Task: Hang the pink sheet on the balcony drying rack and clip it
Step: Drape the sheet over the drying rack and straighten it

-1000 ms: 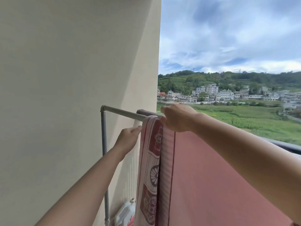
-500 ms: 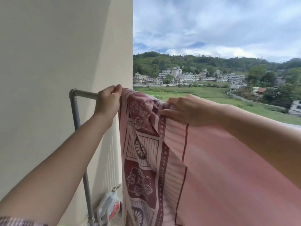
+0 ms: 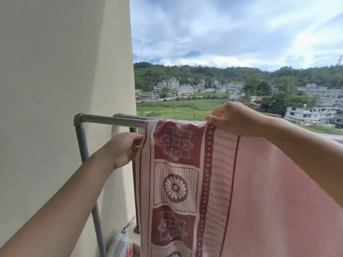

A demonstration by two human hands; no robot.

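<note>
Head camera view from a balcony, looking out and down along your two bare forearms. Your pink sheet point(image 3: 269, 191) is draped over the top rail of the grey metal drying rack point(image 3: 111, 120) and hangs down on the side nearest you, filling the lower right of the view. Its left border carries a dark red band with floral medallions and striped panels; the remainder is plain pink.

Your left hand point(image 3: 124, 149) is just below the rail, at the sheet's left edge, with fingers curled in and pinching that edge. Your right hand point(image 3: 233, 117) is up at rail height, further right, with fingers and thumb curled, gripping the top fold of the sheet where the patterned border meets the plain cloth.

Left of the sheet the rail is bare, running to an elbow joint and an upright post beside a cream wall point(image 3: 55, 89). A second, darker rail sits just behind the first. A clear plastic container point(image 3: 120, 245) with a red label stands on the floor near the post's base. Beyond the rack lie green fields, a village point(image 3: 185, 89) and cloudy sky.
</note>
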